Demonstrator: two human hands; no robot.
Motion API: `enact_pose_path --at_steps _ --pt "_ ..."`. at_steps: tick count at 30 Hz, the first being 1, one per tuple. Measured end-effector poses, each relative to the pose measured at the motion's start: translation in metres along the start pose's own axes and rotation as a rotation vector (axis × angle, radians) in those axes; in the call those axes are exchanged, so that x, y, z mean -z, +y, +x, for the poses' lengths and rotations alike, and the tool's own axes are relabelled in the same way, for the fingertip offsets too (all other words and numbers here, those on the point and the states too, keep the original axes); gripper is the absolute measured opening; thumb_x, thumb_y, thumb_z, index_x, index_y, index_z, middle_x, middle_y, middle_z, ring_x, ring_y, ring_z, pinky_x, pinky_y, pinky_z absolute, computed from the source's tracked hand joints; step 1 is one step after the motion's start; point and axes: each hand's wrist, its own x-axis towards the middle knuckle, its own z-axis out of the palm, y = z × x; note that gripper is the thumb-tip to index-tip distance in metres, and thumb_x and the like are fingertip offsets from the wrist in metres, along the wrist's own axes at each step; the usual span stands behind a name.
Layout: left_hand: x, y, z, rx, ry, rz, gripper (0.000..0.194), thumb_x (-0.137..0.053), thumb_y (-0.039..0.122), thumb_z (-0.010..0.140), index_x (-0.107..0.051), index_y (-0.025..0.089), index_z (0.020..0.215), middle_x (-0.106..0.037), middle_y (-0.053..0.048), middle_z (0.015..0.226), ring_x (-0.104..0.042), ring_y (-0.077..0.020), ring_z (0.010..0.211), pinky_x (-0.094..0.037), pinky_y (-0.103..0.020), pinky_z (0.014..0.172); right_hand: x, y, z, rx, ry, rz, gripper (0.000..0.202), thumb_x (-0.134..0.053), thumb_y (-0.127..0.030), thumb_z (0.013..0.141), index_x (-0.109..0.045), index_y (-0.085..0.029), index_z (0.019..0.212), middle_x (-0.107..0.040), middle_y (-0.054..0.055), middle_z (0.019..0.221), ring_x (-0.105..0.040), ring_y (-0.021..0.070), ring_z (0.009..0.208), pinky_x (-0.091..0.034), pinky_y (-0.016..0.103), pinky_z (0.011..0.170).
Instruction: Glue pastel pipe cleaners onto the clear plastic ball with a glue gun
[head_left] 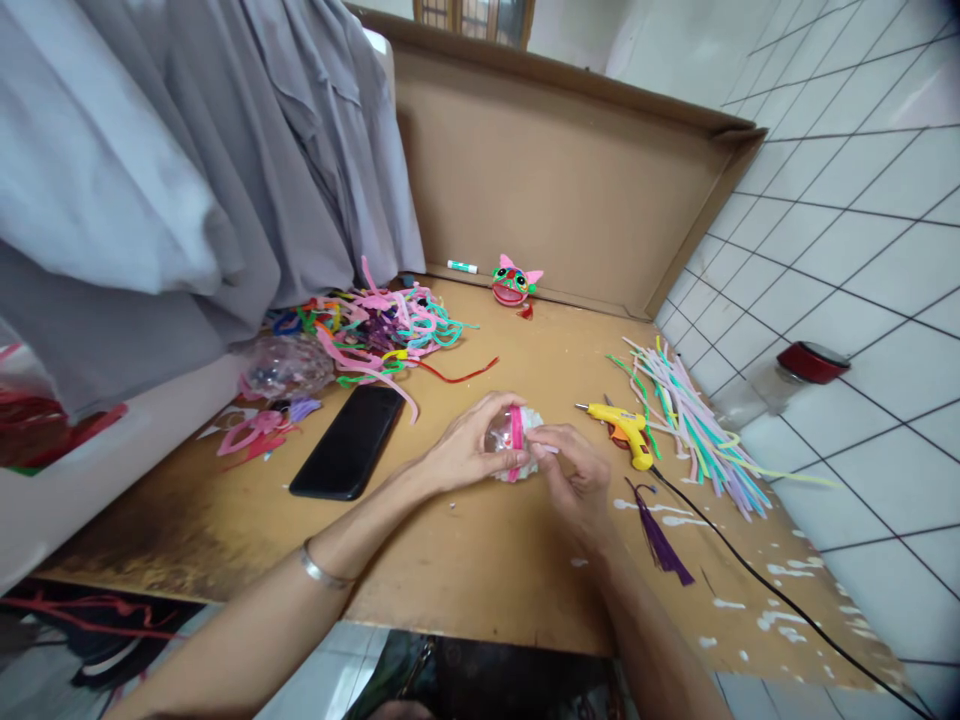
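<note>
A clear rounded piece [495, 430], ringed by a bright pink band [517, 432] and a white fuzzy edge [532, 420], is held over the middle of the bench [465, 560]. It is gripped from its left side by the left hand [471, 442], whose fingers are curved over the top while the thumb is pressed along the lower front. By the right hand [576, 475], thumb and forefinger are closed in a pinch on a short pale strip [550, 450] at the white edge; the other fingers are curled in toward the palm. Whether the strip is joined to the edge cannot be told. To the right of the hands, a yellow glue gun [626, 430] is laid near a purple tassel [663, 538]; to their left, a black phone [349, 443] is laid flat.
</note>
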Motion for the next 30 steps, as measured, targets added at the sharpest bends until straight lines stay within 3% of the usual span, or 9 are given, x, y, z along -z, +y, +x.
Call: enact_pose_path --at_steps 7,22,30 --pt "0.0000 0.0026 -0.0004 0.038 -0.014 -0.037 0.056 -0.071 0.045 0.079 -0.050 0.022 0.125 -0.058 -0.011 0.125 -0.058 -0.0259 0.113 -0.048 -0.043 0.101 0.0006 0.0002 0.0000 -0.024 -0.017 -0.021 0.016 -0.055 -0.016 0.092 -0.068 -0.023 0.098 -0.073 0.004 0.092 -0.068 0.0167 0.085 -0.055 0.031 0.075" --pt "0.0016 0.0007 0.0024 -0.092 -0.037 -0.012 0.039 -0.067 0.042 0.084 -0.058 0.021 0.116 -0.056 -0.012 0.127 -0.055 -0.0253 0.120 -0.044 -0.043 0.106 0.0009 -0.0004 0.0015 0.002 -0.019 -0.016 0.017 -0.054 -0.016 0.091 -0.068 -0.024 0.097 -0.073 0.003 0.090 -0.068 0.0165 0.084 -0.054 0.031 0.075" --pt "0.0024 -0.0018 0.0021 -0.104 -0.039 0.022 0.041 -0.068 0.043 0.084 -0.057 0.021 0.117 -0.056 -0.012 0.129 -0.053 -0.0258 0.124 -0.043 -0.044 0.107 0.0006 0.0013 -0.0004 0.006 -0.025 -0.019 0.017 -0.056 -0.013 0.091 -0.067 -0.023 0.099 -0.072 0.003 0.092 -0.067 0.0158 0.086 -0.053 0.030 0.077"
